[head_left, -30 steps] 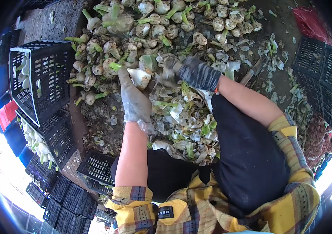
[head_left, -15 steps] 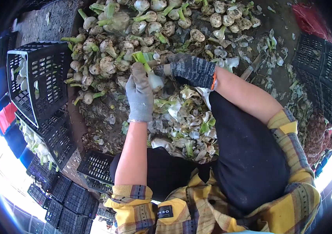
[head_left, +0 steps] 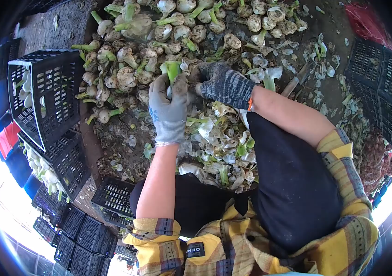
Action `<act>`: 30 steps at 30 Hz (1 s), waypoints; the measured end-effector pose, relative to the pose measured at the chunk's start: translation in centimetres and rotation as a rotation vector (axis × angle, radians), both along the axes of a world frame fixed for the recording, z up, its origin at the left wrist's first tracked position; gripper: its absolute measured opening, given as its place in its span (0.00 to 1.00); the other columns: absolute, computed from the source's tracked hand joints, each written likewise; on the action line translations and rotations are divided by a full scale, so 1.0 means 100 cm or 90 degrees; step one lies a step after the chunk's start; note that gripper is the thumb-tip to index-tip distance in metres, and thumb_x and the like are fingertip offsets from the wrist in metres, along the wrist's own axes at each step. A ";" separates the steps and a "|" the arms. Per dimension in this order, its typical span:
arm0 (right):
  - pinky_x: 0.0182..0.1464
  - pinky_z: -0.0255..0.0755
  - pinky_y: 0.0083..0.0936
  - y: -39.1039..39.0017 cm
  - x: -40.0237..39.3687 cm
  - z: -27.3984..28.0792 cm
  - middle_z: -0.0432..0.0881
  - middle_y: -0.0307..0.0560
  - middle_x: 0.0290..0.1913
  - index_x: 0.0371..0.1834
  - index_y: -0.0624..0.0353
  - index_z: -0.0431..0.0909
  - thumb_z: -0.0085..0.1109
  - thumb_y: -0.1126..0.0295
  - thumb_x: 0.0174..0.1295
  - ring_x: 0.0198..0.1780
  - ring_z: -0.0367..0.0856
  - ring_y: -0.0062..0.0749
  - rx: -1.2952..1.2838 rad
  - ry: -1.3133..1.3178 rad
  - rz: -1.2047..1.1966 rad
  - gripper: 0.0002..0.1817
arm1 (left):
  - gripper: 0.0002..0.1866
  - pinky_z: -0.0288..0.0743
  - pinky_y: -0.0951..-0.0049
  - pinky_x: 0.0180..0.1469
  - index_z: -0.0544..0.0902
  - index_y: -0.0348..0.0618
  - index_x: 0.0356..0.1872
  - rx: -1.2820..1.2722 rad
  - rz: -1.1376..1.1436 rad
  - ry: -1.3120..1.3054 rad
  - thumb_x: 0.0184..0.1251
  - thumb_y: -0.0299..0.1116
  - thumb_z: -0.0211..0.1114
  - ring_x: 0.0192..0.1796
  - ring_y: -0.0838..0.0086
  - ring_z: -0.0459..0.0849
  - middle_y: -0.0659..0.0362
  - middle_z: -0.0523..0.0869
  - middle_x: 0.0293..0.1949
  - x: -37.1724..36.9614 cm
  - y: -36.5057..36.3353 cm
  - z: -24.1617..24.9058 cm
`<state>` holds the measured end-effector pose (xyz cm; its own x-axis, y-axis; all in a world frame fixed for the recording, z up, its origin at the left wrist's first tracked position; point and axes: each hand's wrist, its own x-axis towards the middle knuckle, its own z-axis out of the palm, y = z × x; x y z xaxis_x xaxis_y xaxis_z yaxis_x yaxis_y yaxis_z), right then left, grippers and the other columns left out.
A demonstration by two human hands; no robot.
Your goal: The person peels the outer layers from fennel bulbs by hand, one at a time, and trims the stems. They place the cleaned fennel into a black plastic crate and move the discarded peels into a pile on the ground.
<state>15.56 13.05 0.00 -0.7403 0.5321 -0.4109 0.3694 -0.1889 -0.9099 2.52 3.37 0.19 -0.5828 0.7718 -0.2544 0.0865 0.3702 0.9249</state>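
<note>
My L hand [head_left: 167,99], in a grey glove, has its fingers closed round a green stalk [head_left: 173,69]; the green end pokes up past the fingertips & the lower part is hidden, so can't tell its shape. My R hand [head_left: 226,84], in a dark striped glove, is curled just beside it; can't tell if those fingers pinch anything. IMO a snug, not crushing, L grip is best, thumb opp. fingers so the stalk doesn't twist, w/ R fingertips working close in & light so nothing bruises. Below: loose skins & leaf scraps [head_left: 226,158], prob. slippery. Beyond my fingers, the bulb pile [head_left: 127,76]; black crate [head_left: 60,92] off to the L, wooden handle [head_left: 291,86] on the ground to the R, near my forearm.
</note>
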 end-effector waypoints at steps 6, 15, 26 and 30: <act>0.37 0.73 0.29 0.001 0.000 -0.031 0.82 0.51 0.29 0.34 0.61 0.78 0.58 0.67 0.48 0.31 0.80 0.35 0.062 -0.091 -0.204 0.12 | 0.19 0.76 0.75 0.39 0.70 0.33 0.51 -0.035 0.191 -0.219 0.68 0.39 0.54 0.41 0.75 0.78 0.55 0.80 0.42 -0.004 0.014 0.020; 0.41 0.76 0.30 0.003 0.008 -0.039 0.81 0.52 0.38 0.48 0.58 0.74 0.52 0.55 0.62 0.37 0.82 0.38 -0.076 0.002 0.096 0.20 | 0.20 0.78 0.76 0.35 0.73 0.37 0.49 0.009 0.193 -0.395 0.69 0.45 0.51 0.35 0.74 0.80 0.57 0.80 0.38 -0.015 0.017 0.025; 0.42 0.78 0.30 -0.004 0.000 -0.015 0.79 0.47 0.35 0.43 0.65 0.72 0.57 0.72 0.57 0.36 0.81 0.33 -0.320 0.154 -0.112 0.13 | 0.21 0.77 0.77 0.41 0.68 0.36 0.55 -0.084 0.155 -0.307 0.67 0.38 0.57 0.44 0.74 0.78 0.56 0.77 0.45 -0.002 0.012 0.021; 0.36 0.77 0.25 -0.001 -0.002 -0.032 0.81 0.48 0.30 0.39 0.66 0.74 0.58 0.70 0.56 0.31 0.81 0.29 -0.160 0.052 -0.144 0.12 | 0.20 0.76 0.76 0.43 0.68 0.36 0.54 -0.051 0.180 -0.354 0.68 0.39 0.54 0.45 0.74 0.78 0.56 0.77 0.48 -0.005 0.012 0.018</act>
